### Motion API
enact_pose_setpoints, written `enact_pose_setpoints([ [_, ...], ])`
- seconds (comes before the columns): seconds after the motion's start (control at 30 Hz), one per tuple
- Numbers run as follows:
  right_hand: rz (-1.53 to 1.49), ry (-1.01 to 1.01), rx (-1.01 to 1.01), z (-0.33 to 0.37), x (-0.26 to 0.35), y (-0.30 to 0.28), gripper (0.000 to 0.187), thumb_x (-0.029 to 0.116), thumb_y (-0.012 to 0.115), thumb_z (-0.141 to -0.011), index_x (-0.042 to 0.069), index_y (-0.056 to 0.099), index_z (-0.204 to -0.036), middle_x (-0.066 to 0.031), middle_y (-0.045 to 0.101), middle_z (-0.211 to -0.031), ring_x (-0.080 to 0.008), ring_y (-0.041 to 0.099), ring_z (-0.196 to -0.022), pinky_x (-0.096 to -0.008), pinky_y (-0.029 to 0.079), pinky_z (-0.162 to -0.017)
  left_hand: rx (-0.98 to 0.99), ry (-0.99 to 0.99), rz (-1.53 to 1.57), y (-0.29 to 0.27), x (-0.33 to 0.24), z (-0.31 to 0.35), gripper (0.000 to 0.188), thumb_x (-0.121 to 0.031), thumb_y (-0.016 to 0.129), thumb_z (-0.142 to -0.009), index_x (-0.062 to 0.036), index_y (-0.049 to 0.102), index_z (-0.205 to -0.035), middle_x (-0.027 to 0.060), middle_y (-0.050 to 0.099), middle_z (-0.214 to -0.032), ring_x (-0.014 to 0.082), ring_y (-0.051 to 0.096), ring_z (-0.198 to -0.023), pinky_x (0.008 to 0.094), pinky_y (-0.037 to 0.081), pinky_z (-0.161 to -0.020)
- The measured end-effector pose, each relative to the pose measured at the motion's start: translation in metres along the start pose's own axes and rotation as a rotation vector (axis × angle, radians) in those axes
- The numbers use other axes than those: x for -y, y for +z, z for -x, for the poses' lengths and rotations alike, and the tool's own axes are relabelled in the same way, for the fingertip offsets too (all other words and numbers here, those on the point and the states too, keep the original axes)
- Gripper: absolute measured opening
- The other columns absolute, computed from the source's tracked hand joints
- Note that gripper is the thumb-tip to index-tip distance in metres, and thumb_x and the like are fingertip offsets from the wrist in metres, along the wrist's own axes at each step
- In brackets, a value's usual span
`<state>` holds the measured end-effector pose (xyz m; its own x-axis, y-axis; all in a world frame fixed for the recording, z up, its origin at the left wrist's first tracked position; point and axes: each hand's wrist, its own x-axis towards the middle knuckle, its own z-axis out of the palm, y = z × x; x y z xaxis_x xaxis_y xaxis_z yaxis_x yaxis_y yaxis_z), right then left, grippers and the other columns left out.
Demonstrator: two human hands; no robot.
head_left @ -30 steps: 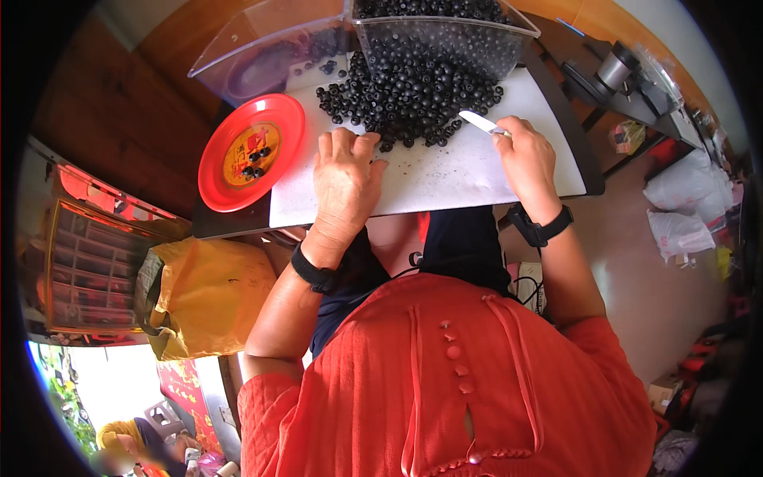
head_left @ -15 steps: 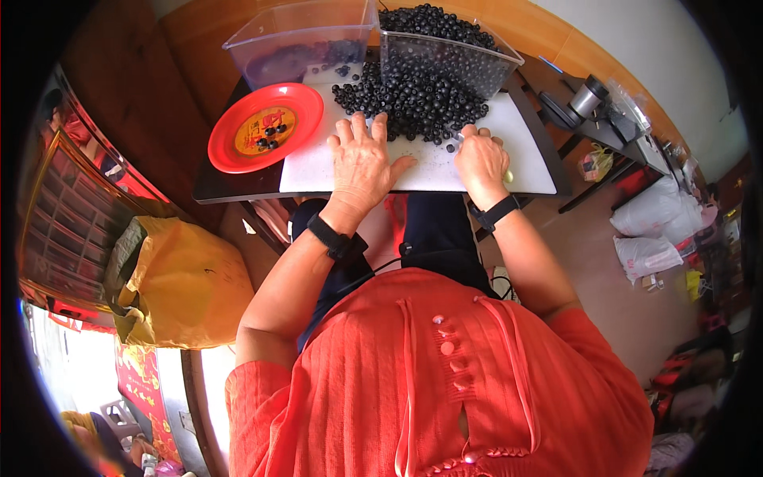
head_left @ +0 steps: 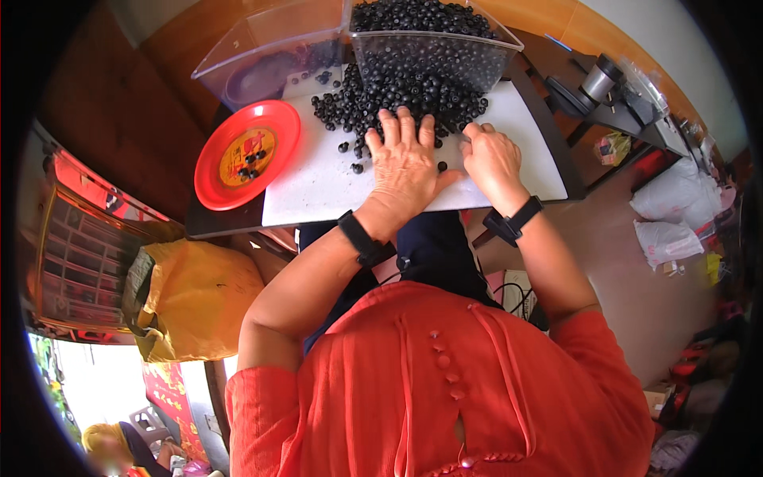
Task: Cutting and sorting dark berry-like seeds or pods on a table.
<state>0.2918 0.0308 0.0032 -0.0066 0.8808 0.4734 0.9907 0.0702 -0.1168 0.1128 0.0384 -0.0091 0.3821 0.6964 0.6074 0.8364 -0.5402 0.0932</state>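
My left hand (head_left: 404, 176) lies with fingers spread over the near edge of a heap of blueberries (head_left: 346, 103), its fingertips touching them. A few loose berries sit beside that hand on a white board (head_left: 310, 187). Close by on the right, my right hand (head_left: 493, 163) is closed, thumb and fingers pinched together. Whatever it holds is mostly hidden; only a small sliver shows by the fingertips. Behind the heap, a clear plastic bin (head_left: 509, 60) is full of blueberries and spills onto the board.
A red plate (head_left: 208, 171) with a few berries stands left of the board. Behind it is another clear bin (head_left: 238, 60) with some berries. A yellow bag (head_left: 199, 294) stands at the left. A metal cup (head_left: 602, 75) and white plastic bags (head_left: 668, 241) are at the right.
My left hand has moved right, onto the heap and nearer my right hand. Several berries now lie loose beside it. The whole view has shifted slightly.
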Motion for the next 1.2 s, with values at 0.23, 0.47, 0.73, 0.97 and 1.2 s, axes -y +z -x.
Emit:
enact_pose_setpoints([
  [0.23,-0.06,-0.264,0.091,0.015,-0.028,-0.03,0.024,0.023,0.078,-0.088,0.004,0.067,-0.1,-0.0147,0.068,-0.097,-0.0358,0.069,-0.094,-0.0496,0.058,-0.075,0.029,-0.138,-0.115,-0.011,0.036,-0.001,0.096,-0.065,0.076,-0.084,-0.0037,0.048,-0.152,0.0302,0.046,-0.153,0.0518,0.04,-0.141,0.0661,0.035,-0.109],
  [0.47,-0.105,-0.295,0.019,0.014,-0.027,-0.026,0.021,0.021,0.077,-0.088,0.004,0.066,-0.093,-0.0144,0.068,-0.085,-0.0337,0.07,-0.081,-0.0462,0.058,-0.066,0.059,-0.173,-0.096,-0.021,0.029,0.004,0.097,-0.067,0.074,-0.085,-0.0041,0.046,-0.154,0.0315,0.045,-0.151,0.0512,0.04,-0.141,0.0646,0.036,-0.109],
  [0.73,-0.122,-0.208,0.066,0.012,0.003,-0.025,0.018,0.018,0.075,-0.088,0.003,0.065,-0.091,-0.0153,0.071,-0.079,-0.0346,0.072,-0.071,-0.0473,0.057,-0.065,0.043,-0.119,-0.042,-0.013,0.023,0.006,0.1,-0.07,0.072,-0.085,-0.0053,0.044,-0.155,0.0325,0.044,-0.153,0.0528,0.039,-0.142,0.0653,0.033,-0.11],
  [0.97,-0.151,-0.193,0.044,0.008,0.028,-0.007,0.019,0.019,0.075,-0.089,0.003,0.067,-0.094,-0.0158,0.074,-0.083,-0.0356,0.074,-0.075,-0.0471,0.057,-0.068,0.068,-0.16,-0.02,-0.004,0.033,0.006,0.095,-0.066,0.07,-0.088,-0.0054,0.044,-0.157,0.0315,0.043,-0.155,0.0527,0.038,-0.143,0.0669,0.033,-0.11],
  [1.2,-0.149,-0.247,-0.023,-0.002,0.047,0.008,0.019,0.019,0.075,-0.089,0.003,0.067,-0.095,-0.0152,0.074,-0.084,-0.0338,0.074,-0.075,-0.0464,0.057,-0.067,0.082,-0.229,-0.052,-0.009,0.054,0.006,0.093,-0.062,0.071,-0.09,-0.004,0.042,-0.157,0.0289,0.045,-0.151,0.0479,0.042,-0.139,0.0631,0.038,-0.107],
])
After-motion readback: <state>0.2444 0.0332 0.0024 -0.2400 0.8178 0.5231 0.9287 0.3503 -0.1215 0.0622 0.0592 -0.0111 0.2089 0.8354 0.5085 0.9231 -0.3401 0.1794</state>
